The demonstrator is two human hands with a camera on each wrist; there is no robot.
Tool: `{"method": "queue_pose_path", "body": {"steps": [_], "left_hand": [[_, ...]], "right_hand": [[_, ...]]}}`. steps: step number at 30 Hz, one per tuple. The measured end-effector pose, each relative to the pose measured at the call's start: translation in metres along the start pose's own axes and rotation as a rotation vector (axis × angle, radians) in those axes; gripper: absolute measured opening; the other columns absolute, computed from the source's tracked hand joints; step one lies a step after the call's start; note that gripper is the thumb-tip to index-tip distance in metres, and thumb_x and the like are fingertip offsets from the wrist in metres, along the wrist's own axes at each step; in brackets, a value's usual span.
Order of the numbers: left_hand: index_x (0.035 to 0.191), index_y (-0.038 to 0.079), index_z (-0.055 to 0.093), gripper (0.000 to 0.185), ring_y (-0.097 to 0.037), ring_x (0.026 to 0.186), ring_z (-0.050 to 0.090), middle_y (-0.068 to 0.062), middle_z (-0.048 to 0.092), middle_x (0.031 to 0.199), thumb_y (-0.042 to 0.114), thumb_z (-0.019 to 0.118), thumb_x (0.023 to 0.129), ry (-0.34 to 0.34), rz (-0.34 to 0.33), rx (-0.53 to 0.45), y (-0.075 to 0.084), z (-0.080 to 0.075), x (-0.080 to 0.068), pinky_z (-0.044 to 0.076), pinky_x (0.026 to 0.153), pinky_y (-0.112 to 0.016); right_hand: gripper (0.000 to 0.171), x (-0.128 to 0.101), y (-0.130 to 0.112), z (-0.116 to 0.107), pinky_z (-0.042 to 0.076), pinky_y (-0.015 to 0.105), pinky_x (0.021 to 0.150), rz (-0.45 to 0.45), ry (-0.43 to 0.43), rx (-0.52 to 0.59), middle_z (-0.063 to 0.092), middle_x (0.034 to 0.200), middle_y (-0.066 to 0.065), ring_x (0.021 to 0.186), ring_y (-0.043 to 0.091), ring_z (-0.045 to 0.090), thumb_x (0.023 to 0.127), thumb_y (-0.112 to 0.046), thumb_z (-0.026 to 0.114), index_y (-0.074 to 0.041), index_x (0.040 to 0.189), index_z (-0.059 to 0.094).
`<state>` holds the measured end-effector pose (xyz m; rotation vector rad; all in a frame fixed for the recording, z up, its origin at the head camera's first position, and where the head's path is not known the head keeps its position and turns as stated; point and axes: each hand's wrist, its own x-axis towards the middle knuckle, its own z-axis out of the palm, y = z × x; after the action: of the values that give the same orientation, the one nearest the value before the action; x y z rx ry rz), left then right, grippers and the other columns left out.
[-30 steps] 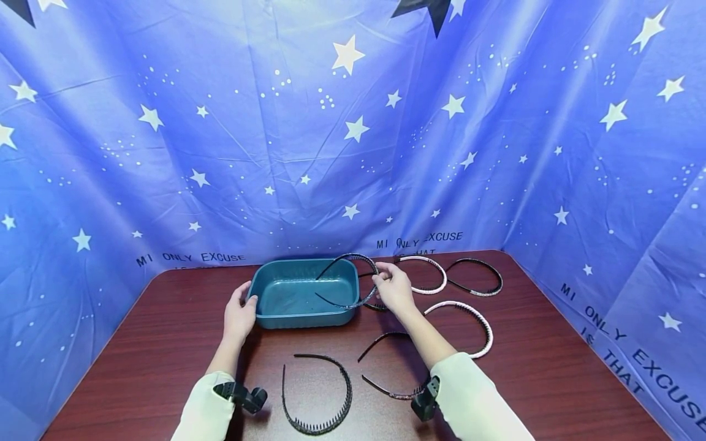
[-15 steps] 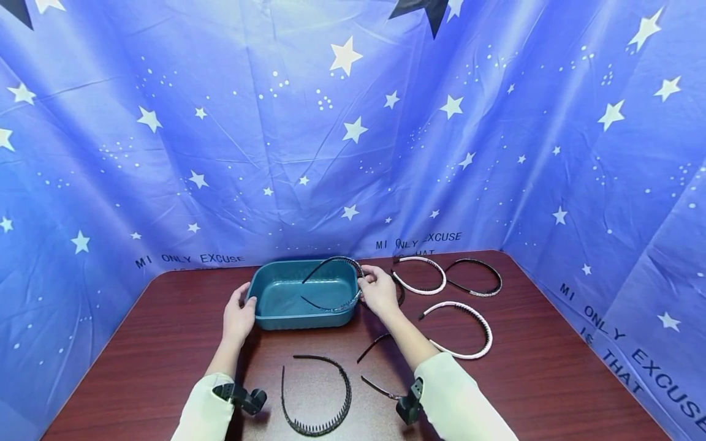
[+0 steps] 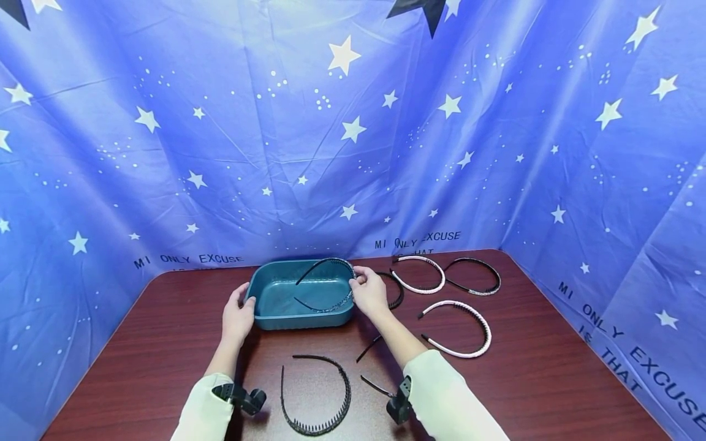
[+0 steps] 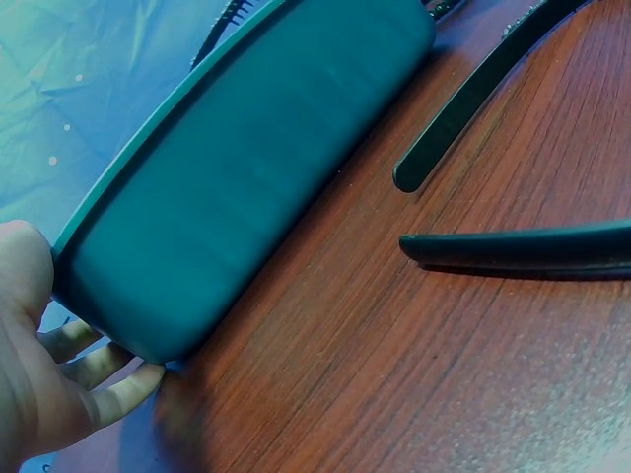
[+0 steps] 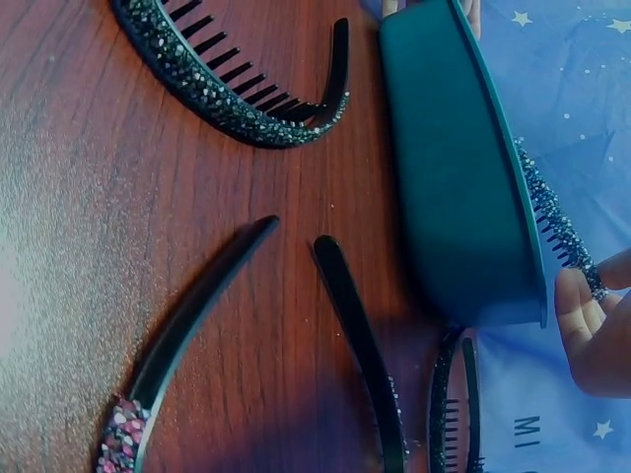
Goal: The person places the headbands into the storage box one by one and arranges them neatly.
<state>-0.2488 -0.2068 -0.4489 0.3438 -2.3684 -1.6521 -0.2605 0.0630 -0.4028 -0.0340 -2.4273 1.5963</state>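
A teal plastic bin (image 3: pixel 276 318) stands at the back middle of a dark wooden table (image 3: pixel 551 367). My left hand (image 3: pixel 239 313) grips its left end, thumb over the rim and fingers against the outer wall (image 4: pixel 246 187). My right hand (image 3: pixel 367 292) pinches a black sparkly toothed headband (image 3: pixel 325 306) at its curve. The headband hangs inside the bin's right half, its two ends pointing left. The right wrist view shows the held headband (image 5: pixel 552 222) over the bin's rim (image 5: pixel 493 128) and my fingertips (image 5: pixel 592 325) on it.
Several more headbands lie on the table: a black toothed one (image 3: pixel 317 395) near the front, two white ones (image 3: pixel 425 275) (image 3: pixel 469 327), a black one (image 3: pixel 477 275) at the back right, and one (image 3: pixel 369 349) under my right forearm. Blue star-printed cloth (image 3: pixel 353 122) walls the table.
My right hand has carried the black headband leftward and down, from over the bin's right rim into the bin. My left hand has stayed on the bin.
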Motion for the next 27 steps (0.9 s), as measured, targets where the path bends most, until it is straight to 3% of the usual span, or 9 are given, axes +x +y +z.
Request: {"method": "queue_pose_path", "body": {"steps": [9, 27], "left_hand": [[0.140, 0.003, 0.037, 0.045, -0.038, 0.127, 0.040, -0.026, 0.039, 0.141, 0.006, 0.041, 0.096, 0.004, -0.002, -0.009, 0.0024, 0.0004, -0.0020, 0.032, 0.106, -0.051], [0.140, 0.003, 0.037, 0.044, -0.038, 0.129, 0.038, -0.024, 0.037, 0.143, 0.007, 0.041, 0.096, 0.013, -0.005, 0.001, 0.0008, 0.0010, -0.0014, 0.031, 0.108, -0.051]], "right_hand": [[0.031, -0.0013, -0.0007, 0.0024, 0.045, 0.027, 0.065, -0.023, 0.003, -0.084, 0.060, 0.080, 0.005, 0.071, 0.014, 0.056, 0.085, -0.009, 0.063, -0.004, 0.116, 0.063], [0.031, 0.0017, -0.0011, 0.0018, 0.041, 0.023, 0.060, -0.042, -0.073, -0.162, 0.053, 0.075, 0.002, 0.065, 0.012, 0.048, 0.086, -0.011, 0.064, -0.003, 0.116, 0.063]]}}
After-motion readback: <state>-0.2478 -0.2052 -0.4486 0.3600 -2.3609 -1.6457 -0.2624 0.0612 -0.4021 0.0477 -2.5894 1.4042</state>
